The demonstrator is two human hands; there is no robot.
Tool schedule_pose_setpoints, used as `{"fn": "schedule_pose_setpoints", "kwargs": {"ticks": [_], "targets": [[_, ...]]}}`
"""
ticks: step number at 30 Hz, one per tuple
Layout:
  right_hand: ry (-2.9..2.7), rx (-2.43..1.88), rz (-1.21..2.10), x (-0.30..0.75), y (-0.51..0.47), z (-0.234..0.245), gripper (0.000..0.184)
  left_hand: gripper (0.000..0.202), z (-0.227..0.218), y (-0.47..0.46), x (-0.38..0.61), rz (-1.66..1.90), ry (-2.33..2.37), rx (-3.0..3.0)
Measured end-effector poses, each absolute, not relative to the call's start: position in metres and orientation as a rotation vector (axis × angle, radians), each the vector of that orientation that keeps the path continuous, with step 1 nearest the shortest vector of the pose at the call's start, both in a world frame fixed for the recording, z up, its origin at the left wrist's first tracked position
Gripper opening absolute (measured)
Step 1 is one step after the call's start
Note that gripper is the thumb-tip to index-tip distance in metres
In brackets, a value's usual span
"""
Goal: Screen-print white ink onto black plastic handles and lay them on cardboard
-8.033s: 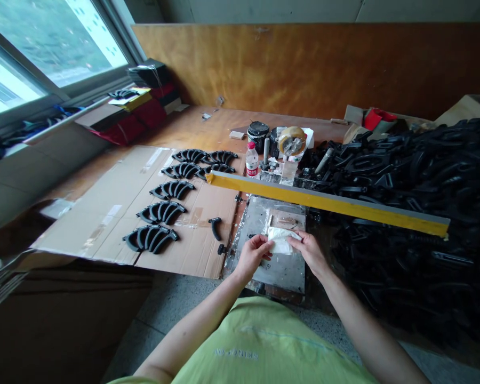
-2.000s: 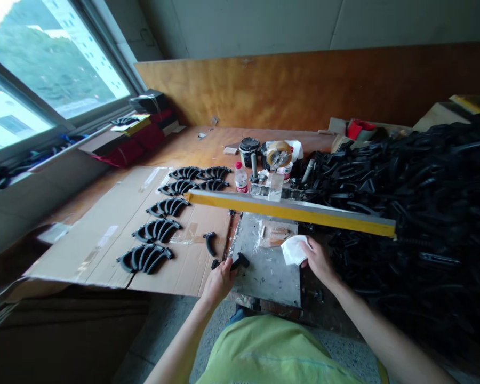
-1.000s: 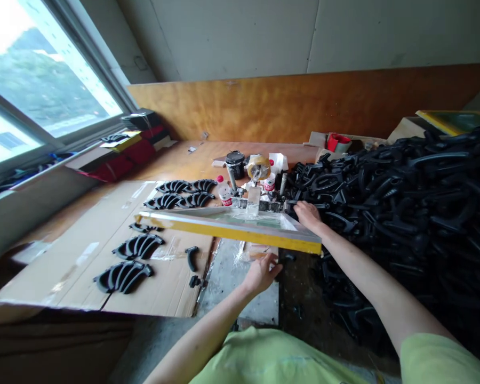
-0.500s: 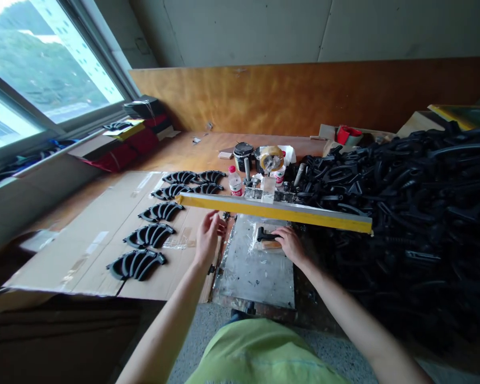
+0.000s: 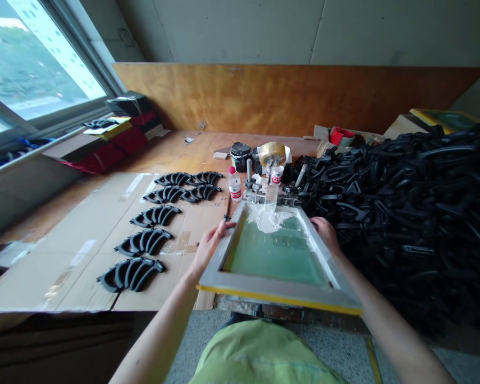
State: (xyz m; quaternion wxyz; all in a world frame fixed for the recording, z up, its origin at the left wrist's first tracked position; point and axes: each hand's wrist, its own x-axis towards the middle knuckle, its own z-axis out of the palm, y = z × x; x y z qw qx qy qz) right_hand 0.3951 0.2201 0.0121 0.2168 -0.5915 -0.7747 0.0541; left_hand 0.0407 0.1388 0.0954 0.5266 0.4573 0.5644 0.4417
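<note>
A screen-printing frame (image 5: 278, 292) with a green mesh and a yellow front edge lies lowered flat in front of me, over the metal plate. My left hand (image 5: 209, 245) grips its left rail, fingers curled over the edge. On the right rail rests my right hand (image 5: 325, 231), also closed on the frame. A smear of white ink (image 5: 269, 219) sits at the far end of the mesh. The black handle placed on the plate is hidden under the screen.
Rows of black curved handles (image 5: 144, 242) lie on flattened cardboard (image 5: 64, 250) to the left. A large heap of black handles (image 5: 416, 202) fills the right. Behind the frame stand a small bottle (image 5: 234, 184), an ink tin (image 5: 240, 155) and a tape roll (image 5: 271, 152).
The frame, raised half a second ago, has swung down flat over the plate. Both hands moved from the plate area to the frame's side rails.
</note>
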Motion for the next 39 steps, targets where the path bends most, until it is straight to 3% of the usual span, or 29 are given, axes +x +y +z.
{"fn": "schedule_pose_setpoints", "kwargs": {"ticks": [3, 6, 10, 12, 18, 27, 30, 35, 39], "targets": [[-2.051, -1.534, 0.092, 0.373, 0.245, 0.043, 0.041, 0.068, 0.047, 0.12, 0.036, 0.915, 1.37, 1.079], [-2.231, -1.344, 0.05, 0.319, 0.263, 0.061, 0.053, 0.079, 0.001, 0.115, 0.036, 0.89, 1.441, 1.142], [-2.498, -1.461, 0.13, 0.277, 0.271, 0.062, 0.026, 0.072, -0.027, 0.115, 0.036, 0.869, 1.504, 1.207], [-2.546, -1.57, 0.19, 0.279, 0.27, 0.057, 0.017, 0.07, -0.029, 0.115, 0.036, 0.86, 1.518, 1.195], [-2.473, -1.726, 0.062, 0.285, 0.251, 0.044, 0.016, 0.067, -0.03, 0.113, 0.037, 0.864, 1.547, 1.156], [-2.85, -0.802, 0.189, 0.299, 0.195, 0.045, 0.014, 0.068, -0.038, 0.112, 0.036, 0.887, 1.517, 1.125], [-2.78, -0.86, 0.23, 0.299, 0.205, 0.048, 0.011, 0.07, -0.037, 0.112, 0.037, 0.901, 1.51, 1.099], [-2.638, -0.882, 0.126, 0.301, 0.195, 0.026, 0.022, 0.074, -0.032, 0.113, 0.039, 0.946, 1.478, 1.055], [-2.619, -0.807, 0.281, 0.308, 0.188, 0.026, 0.017, 0.072, -0.022, 0.112, 0.041, 0.966, 1.476, 1.022]]}}
